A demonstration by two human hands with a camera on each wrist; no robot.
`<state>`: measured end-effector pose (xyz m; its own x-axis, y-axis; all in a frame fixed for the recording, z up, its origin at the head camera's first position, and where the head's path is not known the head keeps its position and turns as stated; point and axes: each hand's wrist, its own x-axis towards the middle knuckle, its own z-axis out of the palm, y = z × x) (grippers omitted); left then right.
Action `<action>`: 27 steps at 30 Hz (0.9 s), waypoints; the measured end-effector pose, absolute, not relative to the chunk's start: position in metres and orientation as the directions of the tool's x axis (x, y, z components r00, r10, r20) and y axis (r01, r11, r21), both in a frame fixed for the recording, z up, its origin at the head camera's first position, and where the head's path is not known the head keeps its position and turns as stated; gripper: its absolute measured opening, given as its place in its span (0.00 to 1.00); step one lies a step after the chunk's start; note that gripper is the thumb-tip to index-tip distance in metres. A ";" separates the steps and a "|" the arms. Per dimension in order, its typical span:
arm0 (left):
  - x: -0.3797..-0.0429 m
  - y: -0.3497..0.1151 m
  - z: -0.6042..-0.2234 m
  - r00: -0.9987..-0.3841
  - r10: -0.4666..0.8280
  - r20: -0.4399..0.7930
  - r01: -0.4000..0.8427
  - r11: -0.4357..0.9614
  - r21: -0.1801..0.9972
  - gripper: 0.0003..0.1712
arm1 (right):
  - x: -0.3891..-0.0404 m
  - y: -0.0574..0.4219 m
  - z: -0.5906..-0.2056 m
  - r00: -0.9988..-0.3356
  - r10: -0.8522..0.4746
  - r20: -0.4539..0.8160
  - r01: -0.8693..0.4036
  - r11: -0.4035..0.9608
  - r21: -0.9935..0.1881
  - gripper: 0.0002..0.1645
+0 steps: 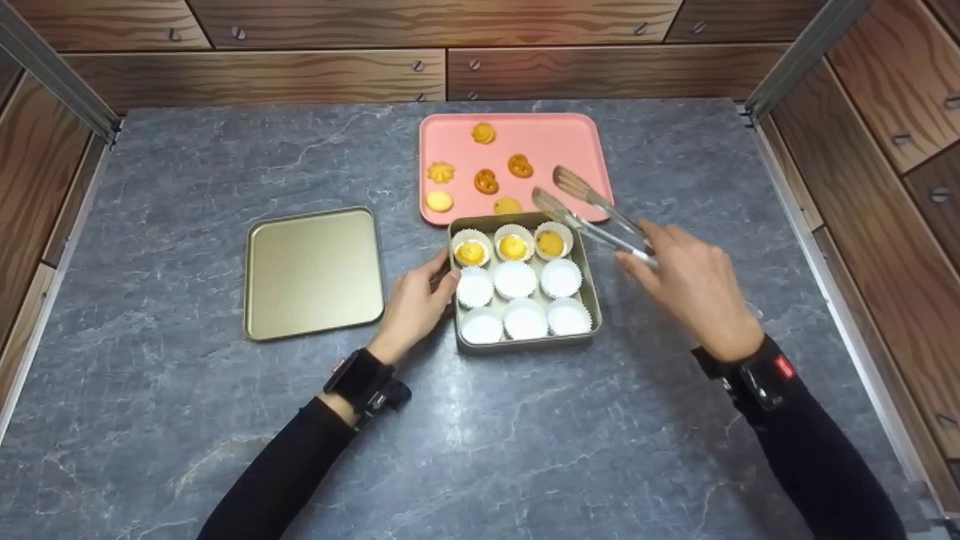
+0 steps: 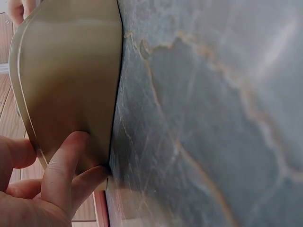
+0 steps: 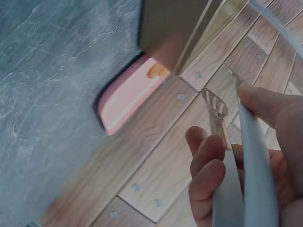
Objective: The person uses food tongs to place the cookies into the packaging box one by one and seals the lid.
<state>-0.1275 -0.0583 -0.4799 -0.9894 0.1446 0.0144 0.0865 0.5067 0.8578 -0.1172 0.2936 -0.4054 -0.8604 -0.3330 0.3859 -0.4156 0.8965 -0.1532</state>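
My right hand (image 1: 694, 281) grips metal tongs (image 1: 607, 238) between thumb and fingers. Their tips are apart above the back right corner of a square tin (image 1: 526, 345), with nothing between them. Frilled white paper cups (image 1: 514, 280) stand in rows inside the tin. The back row's cups hold cookies: two yellow-centred ones (image 1: 512, 247) and a speckled one (image 1: 550, 242). At the tin's left side my left hand (image 1: 414, 307) holds it, thumb at the rim (image 2: 40, 158) and fingers (image 2: 71, 146) against the outer wall.
Behind the tin, a pink tray (image 1: 555, 135) carries several cookies, including two pretzel-shaped ones (image 1: 520, 166) and a swirled one (image 1: 484, 133). A gold-coloured lid (image 1: 315, 274) lies at left on the grey marbled table (image 1: 510, 450). Wood-patterned panels (image 1: 270, 75) surround the tabletop.
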 end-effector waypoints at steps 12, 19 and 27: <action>-0.128 -0.058 -0.482 -0.990 0.139 0.004 0.076 0.519 0.851 0.30 | -0.169 0.286 -0.415 -0.920 -0.237 0.313 -0.324 0.908 -0.264 0.23; -0.128 -0.059 -0.480 -0.990 0.141 0.008 0.082 0.525 0.847 0.30 | -0.194 0.278 -0.418 -0.937 -0.239 0.253 -0.306 0.913 -0.270 0.24; -0.128 -0.058 -0.480 -0.988 0.150 -0.020 0.060 0.513 0.856 0.32 | -0.224 0.276 -0.428 -0.959 -0.226 0.171 -0.264 0.932 -0.250 0.25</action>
